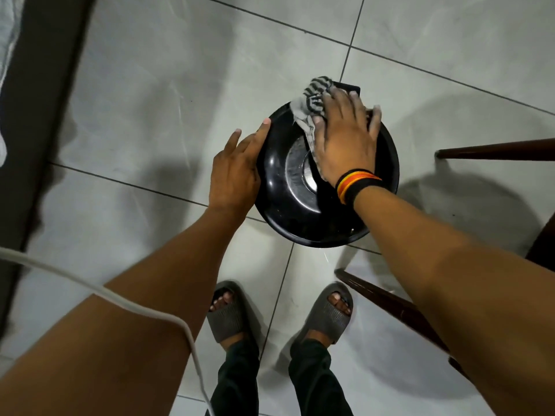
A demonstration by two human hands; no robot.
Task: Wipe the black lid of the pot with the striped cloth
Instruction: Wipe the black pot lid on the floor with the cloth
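**Cloth on the far edge, lid braced from the side**

Your right hand (345, 139) presses flat, fingers spread, pinning the striped cloth (313, 106) to the far side of the black lid (288, 205), which sits on the pot above the tiled floor (150, 85). Your left hand (237, 172), fingers loosely extended, steadies the rim. The glossy lid looks rigid and slippery; the cloth is limp, so keep it bunched under your palm.
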